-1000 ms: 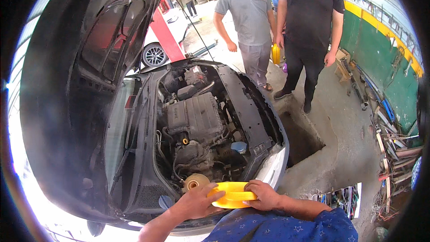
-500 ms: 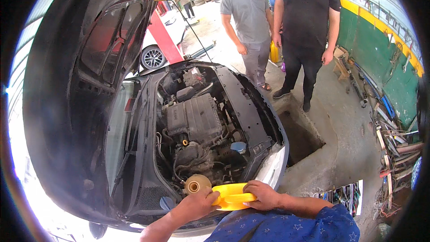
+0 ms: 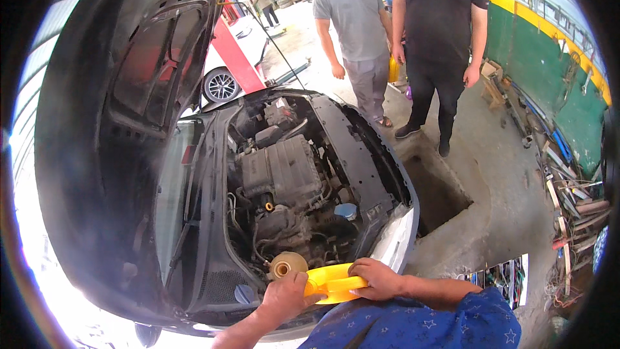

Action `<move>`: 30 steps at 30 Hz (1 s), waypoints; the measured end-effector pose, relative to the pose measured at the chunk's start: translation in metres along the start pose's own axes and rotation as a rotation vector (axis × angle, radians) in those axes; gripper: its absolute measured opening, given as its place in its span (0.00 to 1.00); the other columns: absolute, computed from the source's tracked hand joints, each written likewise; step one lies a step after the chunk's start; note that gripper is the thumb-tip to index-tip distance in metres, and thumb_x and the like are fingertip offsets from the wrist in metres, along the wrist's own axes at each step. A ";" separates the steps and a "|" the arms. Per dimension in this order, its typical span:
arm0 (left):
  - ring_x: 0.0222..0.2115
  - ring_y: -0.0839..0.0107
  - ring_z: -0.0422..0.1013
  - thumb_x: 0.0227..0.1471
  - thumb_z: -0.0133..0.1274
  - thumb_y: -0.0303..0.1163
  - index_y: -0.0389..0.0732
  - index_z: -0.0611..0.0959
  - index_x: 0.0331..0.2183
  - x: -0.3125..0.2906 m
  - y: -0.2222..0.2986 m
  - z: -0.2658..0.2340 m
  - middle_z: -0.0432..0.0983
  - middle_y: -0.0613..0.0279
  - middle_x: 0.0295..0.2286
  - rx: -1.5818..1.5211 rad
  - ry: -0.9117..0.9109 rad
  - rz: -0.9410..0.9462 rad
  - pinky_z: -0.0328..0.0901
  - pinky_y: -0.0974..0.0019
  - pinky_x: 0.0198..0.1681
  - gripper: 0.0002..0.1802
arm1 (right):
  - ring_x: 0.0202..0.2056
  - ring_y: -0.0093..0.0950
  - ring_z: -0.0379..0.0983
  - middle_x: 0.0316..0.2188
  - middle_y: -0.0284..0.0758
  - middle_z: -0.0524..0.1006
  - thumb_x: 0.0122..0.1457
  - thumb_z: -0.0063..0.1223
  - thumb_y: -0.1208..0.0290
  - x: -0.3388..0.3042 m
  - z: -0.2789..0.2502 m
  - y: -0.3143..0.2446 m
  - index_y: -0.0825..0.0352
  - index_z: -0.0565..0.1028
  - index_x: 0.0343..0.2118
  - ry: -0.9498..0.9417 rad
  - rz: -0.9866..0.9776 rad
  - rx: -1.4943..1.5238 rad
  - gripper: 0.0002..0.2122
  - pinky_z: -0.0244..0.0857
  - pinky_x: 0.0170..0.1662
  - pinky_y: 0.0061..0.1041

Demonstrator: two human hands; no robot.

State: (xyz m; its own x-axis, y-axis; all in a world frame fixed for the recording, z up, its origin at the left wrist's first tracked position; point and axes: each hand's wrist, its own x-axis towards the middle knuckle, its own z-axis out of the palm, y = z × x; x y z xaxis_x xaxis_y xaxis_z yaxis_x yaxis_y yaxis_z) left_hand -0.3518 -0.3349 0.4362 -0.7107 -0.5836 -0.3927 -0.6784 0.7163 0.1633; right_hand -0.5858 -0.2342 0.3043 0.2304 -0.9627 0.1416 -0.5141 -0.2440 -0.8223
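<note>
My left hand (image 3: 288,296) is closed around the left end of a yellow plastic jug (image 3: 332,286). With my right hand (image 3: 380,279) I grip the jug's handle side, fingers bent over its edge. The jug lies tilted across the near edge of the engine bay. Just beyond my left fingers stands a cream-coloured coolant reservoir (image 3: 292,261) with its round mouth uncovered. A gap shows between the jug and that mouth. Whether the jug's neck has a cap on it is hidden by my left hand.
The engine cover (image 3: 281,169) and a blue reservoir cap (image 3: 345,211) lie beyond. A raised black hood (image 3: 84,155) fills the left. Right of the bumper is a floor pit (image 3: 439,200). Two people (image 3: 361,26) stand across the car; metal bars (image 3: 575,220) lie by the green wall.
My left hand has shifted slightly down and its fingers have moved on the jug's end. The view has shifted slightly. My right hand keeps its hold.
</note>
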 end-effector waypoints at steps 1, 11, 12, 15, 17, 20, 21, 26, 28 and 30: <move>0.44 0.52 0.77 0.48 0.69 0.51 0.37 0.76 0.51 0.002 0.002 -0.003 0.75 0.46 0.45 -0.016 0.004 -0.031 0.74 0.56 0.48 0.37 | 0.50 0.44 0.73 0.45 0.45 0.77 0.53 0.66 0.64 0.000 0.000 0.003 0.72 0.77 0.42 0.009 -0.015 0.006 0.19 0.67 0.56 0.38; 0.55 0.56 0.69 0.40 0.77 0.37 0.40 0.77 0.51 0.043 -0.027 0.135 0.73 0.49 0.53 -1.295 0.560 0.369 0.64 0.56 0.60 0.38 | 0.44 0.45 0.76 0.40 0.47 0.79 0.53 0.65 0.60 0.014 -0.029 0.010 0.74 0.78 0.43 -0.131 -0.039 0.061 0.22 0.71 0.50 0.37; 0.54 0.56 0.70 0.41 0.76 0.36 0.40 0.78 0.50 0.050 -0.027 0.138 0.73 0.49 0.52 -1.320 0.571 0.361 0.64 0.56 0.59 0.35 | 0.44 0.44 0.76 0.40 0.47 0.79 0.53 0.65 0.57 0.019 -0.035 0.012 0.74 0.77 0.44 -0.248 -0.012 0.059 0.23 0.71 0.50 0.38; 0.52 0.57 0.71 0.45 0.73 0.35 0.39 0.80 0.47 0.059 -0.024 0.133 0.74 0.49 0.50 -1.311 0.589 0.341 0.65 0.56 0.57 0.28 | 0.45 0.41 0.77 0.42 0.47 0.80 0.55 0.63 0.46 0.055 -0.080 0.015 0.74 0.77 0.46 -0.674 0.077 0.011 0.31 0.71 0.48 0.38; 0.51 0.57 0.72 0.47 0.72 0.34 0.38 0.81 0.45 0.050 -0.022 0.128 0.75 0.49 0.49 -1.279 0.623 0.293 0.66 0.57 0.56 0.25 | 0.53 0.46 0.74 0.52 0.51 0.76 0.55 0.61 0.41 0.118 -0.120 0.010 0.71 0.72 0.57 -0.663 -0.170 -0.050 0.37 0.69 0.56 0.39; 0.50 0.57 0.73 0.47 0.72 0.35 0.37 0.80 0.45 0.046 -0.019 0.122 0.75 0.48 0.48 -1.261 0.651 0.294 0.67 0.58 0.56 0.26 | 0.60 0.50 0.68 0.61 0.56 0.68 0.56 0.61 0.46 0.250 -0.224 -0.040 0.77 0.64 0.62 -0.026 -0.445 -0.406 0.41 0.65 0.61 0.41; 0.50 0.57 0.73 0.47 0.72 0.34 0.37 0.80 0.45 0.047 -0.019 0.124 0.76 0.47 0.48 -1.287 0.643 0.285 0.67 0.58 0.56 0.25 | 0.60 0.50 0.68 0.61 0.55 0.68 0.56 0.62 0.45 0.304 -0.260 -0.061 0.77 0.61 0.64 0.108 -0.428 -0.297 0.44 0.65 0.61 0.38; 0.51 0.56 0.73 0.48 0.71 0.33 0.38 0.81 0.46 0.074 -0.022 0.126 0.75 0.47 0.50 -1.333 0.609 0.312 0.66 0.56 0.57 0.25 | 0.61 0.43 0.67 0.61 0.52 0.69 0.51 0.69 0.68 0.497 -0.419 -0.131 0.69 0.54 0.70 0.696 -0.248 -0.023 0.45 0.64 0.61 0.35; 0.54 0.56 0.69 0.48 0.66 0.48 0.34 0.77 0.51 0.063 -0.012 0.115 0.72 0.45 0.52 -1.416 0.579 0.338 0.63 0.51 0.58 0.36 | 0.62 0.42 0.66 0.66 0.51 0.62 0.53 0.63 0.72 0.543 -0.444 -0.162 0.68 0.52 0.71 0.648 -0.141 0.190 0.43 0.73 0.51 0.36; 0.52 0.56 0.71 0.46 0.68 0.44 0.34 0.77 0.51 0.053 -0.012 0.117 0.72 0.46 0.52 -1.449 0.649 0.282 0.66 0.52 0.56 0.35 | 0.60 0.42 0.69 0.64 0.49 0.66 0.55 0.59 0.71 0.566 -0.416 -0.201 0.65 0.53 0.71 0.614 -0.176 0.095 0.40 0.77 0.47 0.36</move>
State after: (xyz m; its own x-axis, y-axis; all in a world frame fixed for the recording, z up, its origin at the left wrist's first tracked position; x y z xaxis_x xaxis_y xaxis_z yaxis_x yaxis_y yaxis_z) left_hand -0.3597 -0.3297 0.3075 -0.5364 -0.8277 0.1647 0.1523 0.0970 0.9836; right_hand -0.6955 -0.7781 0.7792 -0.2245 -0.8075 0.5455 -0.4300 -0.4202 -0.7990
